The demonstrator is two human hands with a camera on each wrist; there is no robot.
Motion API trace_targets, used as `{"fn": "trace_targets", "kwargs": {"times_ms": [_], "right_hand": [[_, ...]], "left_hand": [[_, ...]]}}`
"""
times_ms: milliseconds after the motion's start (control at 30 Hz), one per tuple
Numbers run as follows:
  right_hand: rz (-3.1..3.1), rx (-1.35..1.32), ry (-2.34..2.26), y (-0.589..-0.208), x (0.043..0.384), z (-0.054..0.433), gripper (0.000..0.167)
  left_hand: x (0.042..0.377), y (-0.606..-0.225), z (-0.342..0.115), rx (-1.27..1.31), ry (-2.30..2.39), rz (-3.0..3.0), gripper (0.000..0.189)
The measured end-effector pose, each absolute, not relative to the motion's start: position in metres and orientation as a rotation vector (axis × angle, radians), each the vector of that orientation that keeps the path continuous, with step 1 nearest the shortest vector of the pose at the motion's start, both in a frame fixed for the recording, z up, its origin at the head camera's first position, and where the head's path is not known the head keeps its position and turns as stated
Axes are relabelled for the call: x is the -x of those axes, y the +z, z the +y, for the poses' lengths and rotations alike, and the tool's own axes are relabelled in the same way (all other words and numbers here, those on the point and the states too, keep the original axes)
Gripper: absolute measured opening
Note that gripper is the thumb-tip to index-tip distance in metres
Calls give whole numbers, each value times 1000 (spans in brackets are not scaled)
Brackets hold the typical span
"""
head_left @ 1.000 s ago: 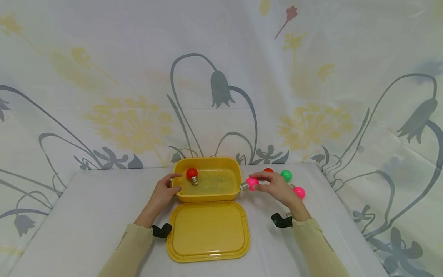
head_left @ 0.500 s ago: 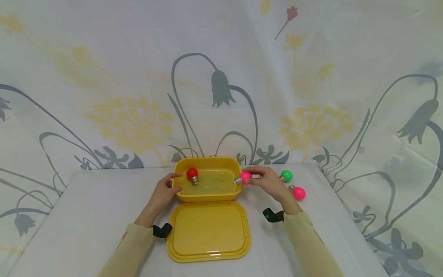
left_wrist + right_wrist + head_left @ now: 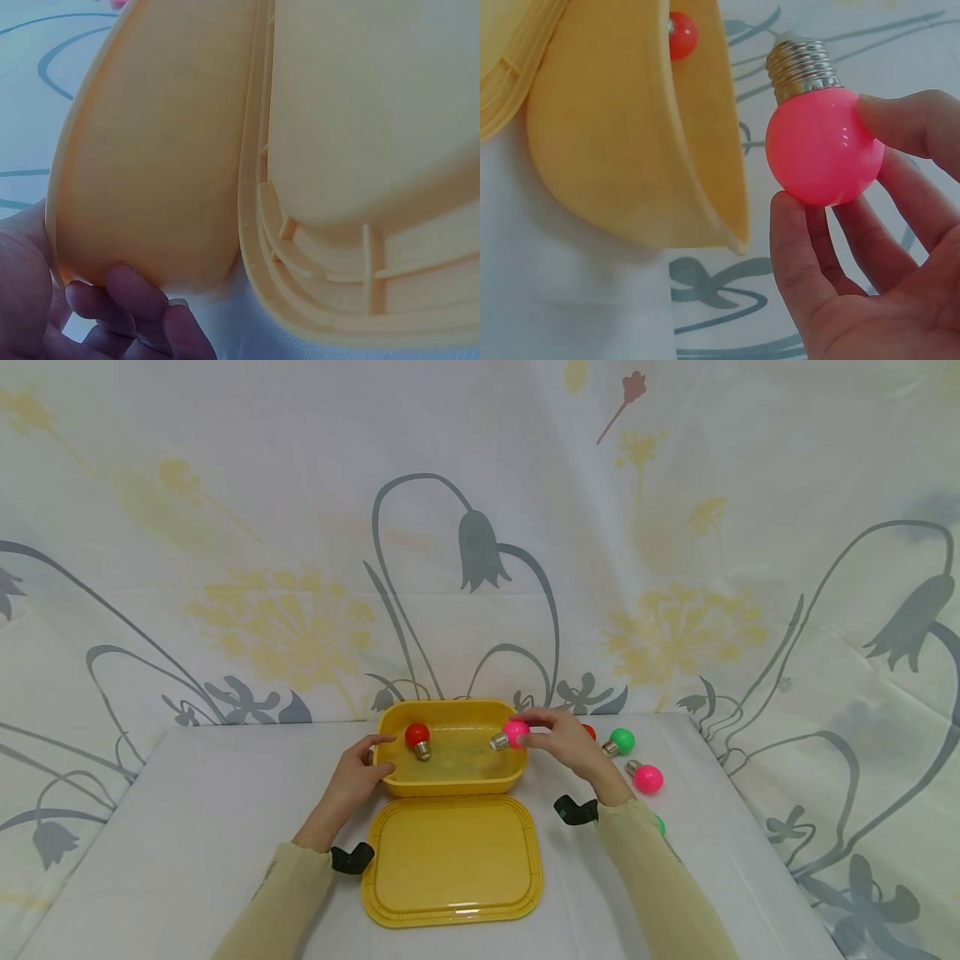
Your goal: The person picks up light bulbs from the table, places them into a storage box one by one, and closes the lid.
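A pink light bulb point(image 3: 517, 733) with a silver screw base is pinched between the thumb and fingers of my right hand point(image 3: 566, 745). It overlaps the right end of the yellow box point(image 3: 465, 758) in the head view, its base pointing left. The right wrist view shows the bulb point(image 3: 825, 146) beside the box's rim. My left hand point(image 3: 352, 787) grips the left end of the box, fingers bent against its end wall in the left wrist view. Inside the box, toward the left, lies a red bulb point(image 3: 417, 735).
In front of the box lies a yellow lid point(image 3: 452, 860). Right of the right hand are a green bulb point(image 3: 622, 741), a pink bulb point(image 3: 648, 779) and a partly hidden red bulb point(image 3: 590, 731). Another green bulb point(image 3: 660, 824) peeks out past the right sleeve.
My right hand has carried the pink bulb left and slightly away from me, from beside the box to over its right end. My left hand and the box have stayed put.
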State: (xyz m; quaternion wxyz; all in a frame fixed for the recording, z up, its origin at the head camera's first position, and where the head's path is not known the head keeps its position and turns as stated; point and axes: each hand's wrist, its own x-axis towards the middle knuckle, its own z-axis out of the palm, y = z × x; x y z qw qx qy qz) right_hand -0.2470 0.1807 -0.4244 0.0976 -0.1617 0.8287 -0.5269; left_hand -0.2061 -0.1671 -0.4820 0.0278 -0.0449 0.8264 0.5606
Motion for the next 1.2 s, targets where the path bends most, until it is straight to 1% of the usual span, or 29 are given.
{"fn": "trace_targets", "kwargs": {"times_ms": [467,833,1200], "right_hand": [[2463,537,-1458,-421,263,163,36],[2420,560,-1445,-425,275,151,36],[2387,563,-1433,-421,278,140,34]], "left_hand": [[207,-484,-167,163,1717,2556,44],[207,-482,-166,159,1724,2551,45],[207,-484,-167,160,1731,2546,45]]}}
